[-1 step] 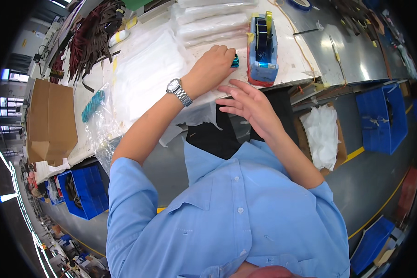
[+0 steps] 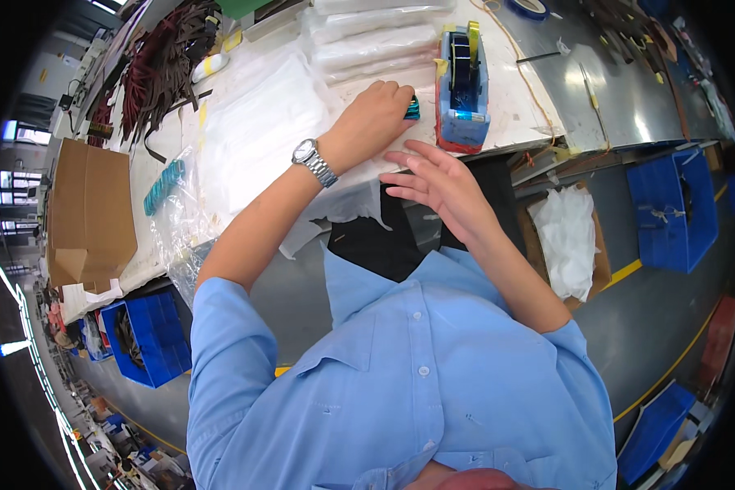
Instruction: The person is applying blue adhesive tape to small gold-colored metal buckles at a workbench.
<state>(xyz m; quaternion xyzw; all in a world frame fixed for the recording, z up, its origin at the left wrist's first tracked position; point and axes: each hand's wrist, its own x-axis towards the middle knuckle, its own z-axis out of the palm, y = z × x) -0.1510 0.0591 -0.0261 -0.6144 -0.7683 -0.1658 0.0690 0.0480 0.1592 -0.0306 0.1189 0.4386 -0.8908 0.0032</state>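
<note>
Head view: just left of the blue tape dispenser (image 2: 470,129), the left hand (image 2: 377,117) grasps a teal bundle (image 2: 413,108), fingers curled over it. Only one end shows, glossy and bright teal with darker bands across it; the rest is hidden beneath the hand. The bundle sits over the white tabletop (image 2: 510,110), near the dispenser but apart. Below the dispenser, the right hand (image 2: 437,184) holds nothing, its fingers loosely spread. Well left of the dispenser lies a second, ridged teal bundle (image 2: 163,188).
</note>
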